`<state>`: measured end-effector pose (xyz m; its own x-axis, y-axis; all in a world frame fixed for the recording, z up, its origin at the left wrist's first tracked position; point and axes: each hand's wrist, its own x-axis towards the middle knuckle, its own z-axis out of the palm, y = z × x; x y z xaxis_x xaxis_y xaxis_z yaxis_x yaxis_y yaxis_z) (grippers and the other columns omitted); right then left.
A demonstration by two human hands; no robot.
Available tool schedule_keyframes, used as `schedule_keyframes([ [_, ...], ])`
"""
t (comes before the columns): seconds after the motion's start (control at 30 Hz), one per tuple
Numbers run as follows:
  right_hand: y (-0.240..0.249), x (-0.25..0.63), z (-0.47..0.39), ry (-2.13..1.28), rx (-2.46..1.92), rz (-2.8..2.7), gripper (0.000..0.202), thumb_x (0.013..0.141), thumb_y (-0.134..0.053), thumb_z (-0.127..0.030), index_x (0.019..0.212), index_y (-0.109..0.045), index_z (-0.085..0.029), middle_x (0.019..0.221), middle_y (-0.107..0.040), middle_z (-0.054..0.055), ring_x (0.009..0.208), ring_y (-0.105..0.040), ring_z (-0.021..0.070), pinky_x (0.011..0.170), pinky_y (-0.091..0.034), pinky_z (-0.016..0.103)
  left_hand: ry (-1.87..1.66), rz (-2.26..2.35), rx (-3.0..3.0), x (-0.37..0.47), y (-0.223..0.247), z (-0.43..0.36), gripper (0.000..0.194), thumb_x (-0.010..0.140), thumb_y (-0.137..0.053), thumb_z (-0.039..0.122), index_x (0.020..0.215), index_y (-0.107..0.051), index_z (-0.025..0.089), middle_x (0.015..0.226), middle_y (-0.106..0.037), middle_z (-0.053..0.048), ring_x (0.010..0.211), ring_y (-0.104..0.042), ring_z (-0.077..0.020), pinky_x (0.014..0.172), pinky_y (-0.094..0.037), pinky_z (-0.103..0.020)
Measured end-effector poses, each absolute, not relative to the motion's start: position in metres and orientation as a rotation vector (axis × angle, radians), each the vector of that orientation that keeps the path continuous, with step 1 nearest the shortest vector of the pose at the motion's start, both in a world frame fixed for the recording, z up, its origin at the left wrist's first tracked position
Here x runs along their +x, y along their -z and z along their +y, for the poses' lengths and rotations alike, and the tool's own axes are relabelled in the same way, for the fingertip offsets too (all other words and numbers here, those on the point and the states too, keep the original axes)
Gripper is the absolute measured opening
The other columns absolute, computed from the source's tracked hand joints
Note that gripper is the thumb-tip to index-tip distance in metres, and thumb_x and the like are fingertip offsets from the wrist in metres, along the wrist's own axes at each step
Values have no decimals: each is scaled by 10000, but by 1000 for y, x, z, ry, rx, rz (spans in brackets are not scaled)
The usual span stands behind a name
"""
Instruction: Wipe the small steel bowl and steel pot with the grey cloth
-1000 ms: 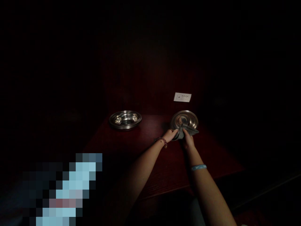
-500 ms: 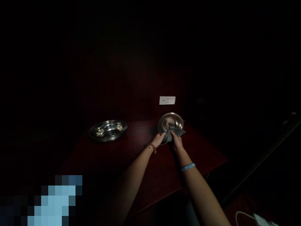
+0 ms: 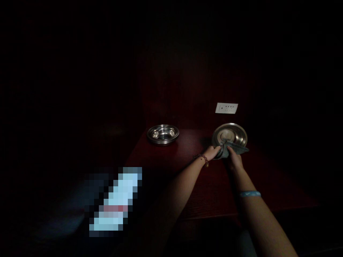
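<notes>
A shiny metal basin (image 3: 242,135) is tipped up toward me at the right of the dark red table. Over its near rim lies a grey-green cloth (image 3: 223,151). My left hand (image 3: 212,152), with a beaded bracelet above it, pinches the cloth at the basin's near left edge. Just to the right, my right hand (image 3: 235,159) grips the same cloth with the thumb on top; a blue band circles that wrist. The fingers under the cloth and rim are hidden. Farther left, another metal basin (image 3: 163,142), seemingly a stack, rests upright.
A white socket panel (image 3: 226,108) is on the dark wall behind the basin. The red table (image 3: 198,200) has its front edge below my forearms. At the lower left is a bright pixelated patch (image 3: 118,200). Much of the surroundings is too dark to make out.
The view has turned left, so the basins, panel and hands appear farther right. Both hands still hold the cloth at the tilted basin's rim. The white object and cable at the lower right have left the view.
</notes>
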<state>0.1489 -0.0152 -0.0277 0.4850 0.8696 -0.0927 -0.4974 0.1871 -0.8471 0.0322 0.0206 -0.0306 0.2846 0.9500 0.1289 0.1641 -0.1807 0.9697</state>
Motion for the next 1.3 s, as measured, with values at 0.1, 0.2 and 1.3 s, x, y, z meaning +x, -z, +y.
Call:
schedule_keyframes([
  [0.1,29,151,-14,-994,-994,-489,335,628,-773,-211,931,-688,-97,856,-735,65,808,-709,185,703,-594,236,-1041,1021,1548,32,31,23,297,817,-503,333,918,-676,114,933,-696,-86,1002,-617,-217,952,-446,-311],
  [0.2,31,155,-11,-893,-1110,-531,364,618,-773,-244,943,-692,-102,862,-738,62,842,-707,201,710,-593,248,-1080,976,1522,31,32,25,293,807,-512,316,930,-671,104,947,-692,-94,972,-616,-203,948,-448,-324],
  [1.3,24,161,-17,-633,-1266,-551,441,648,-728,-324,1005,-696,-67,991,-730,131,976,-686,261,827,-562,319,-1285,808,1466,33,19,10,264,791,-599,209,1038,-664,142,1120,-689,-108,1091,-604,-210,1037,-421,-354],
])
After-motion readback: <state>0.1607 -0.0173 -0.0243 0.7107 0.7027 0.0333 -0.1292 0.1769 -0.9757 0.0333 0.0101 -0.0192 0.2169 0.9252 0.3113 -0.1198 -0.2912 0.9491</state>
